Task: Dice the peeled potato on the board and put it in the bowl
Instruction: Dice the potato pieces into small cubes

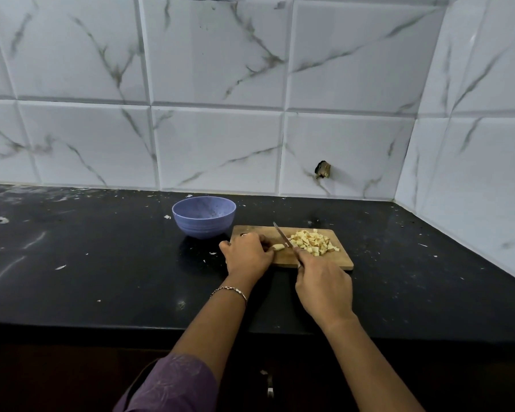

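— Left hand?
— Left hand (247,255) lies knuckles-up on the board (341,260), its fingers pinching the last potato piece (278,247).
— Right?
— Right hand (324,288) is wrapped round the knife (281,234), with the blade just beside that piece.
— The rest?
— Potato dice (312,243) are heaped on the board. The bowl (202,228) stands on the bench (101,263) at the board's far-left corner.

Black stone table (101,263), scattered white flecks and smears. Back wall (220,69): large white marble-look tiles, grey veins, bevelled edges. Side wall (488,144) has the same tile and meets it at the right corner. Broken hole (323,170) in one low tile. Dark cabinet (309,382) below, metal handle (270,388). Lighting dim.
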### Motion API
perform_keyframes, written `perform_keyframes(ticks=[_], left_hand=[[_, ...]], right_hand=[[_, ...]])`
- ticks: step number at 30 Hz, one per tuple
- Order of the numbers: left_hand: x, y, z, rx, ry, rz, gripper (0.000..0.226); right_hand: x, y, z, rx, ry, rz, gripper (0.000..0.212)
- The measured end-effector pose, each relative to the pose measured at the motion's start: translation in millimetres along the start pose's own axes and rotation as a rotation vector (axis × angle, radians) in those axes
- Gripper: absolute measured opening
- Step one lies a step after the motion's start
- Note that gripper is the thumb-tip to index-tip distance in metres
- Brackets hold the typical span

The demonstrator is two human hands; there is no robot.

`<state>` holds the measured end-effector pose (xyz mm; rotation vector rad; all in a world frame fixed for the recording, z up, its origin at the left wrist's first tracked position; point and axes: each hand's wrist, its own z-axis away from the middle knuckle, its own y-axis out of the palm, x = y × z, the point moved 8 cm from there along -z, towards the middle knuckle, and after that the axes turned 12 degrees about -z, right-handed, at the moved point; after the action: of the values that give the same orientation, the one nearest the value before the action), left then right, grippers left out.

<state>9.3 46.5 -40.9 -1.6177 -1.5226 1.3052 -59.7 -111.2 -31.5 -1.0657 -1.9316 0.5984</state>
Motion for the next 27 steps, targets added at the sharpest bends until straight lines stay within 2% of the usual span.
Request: perform_keyframes(ticks=[6, 10, 17, 27], left_hand=[[0, 0, -1, 0.011, -0.006, 0.032, 0.024], [0, 0, -1, 0.006, -0.005, 0.029, 0.025], [0, 3, -1, 0.008, -0.007, 0.059, 0.025], [2, 0, -2, -0.012, -0.037, 0.022, 0.025]], right_hand=[[5, 0, 3, 0.005, -0.046, -0.037, 0.042], [6, 6, -2, 0.055, -0.071, 0.008, 0.048], [2, 7, -1, 0.013, -0.042, 0.057, 0.050], [5, 0, 5, -0.013, -0.054, -0.046, 0.044]])
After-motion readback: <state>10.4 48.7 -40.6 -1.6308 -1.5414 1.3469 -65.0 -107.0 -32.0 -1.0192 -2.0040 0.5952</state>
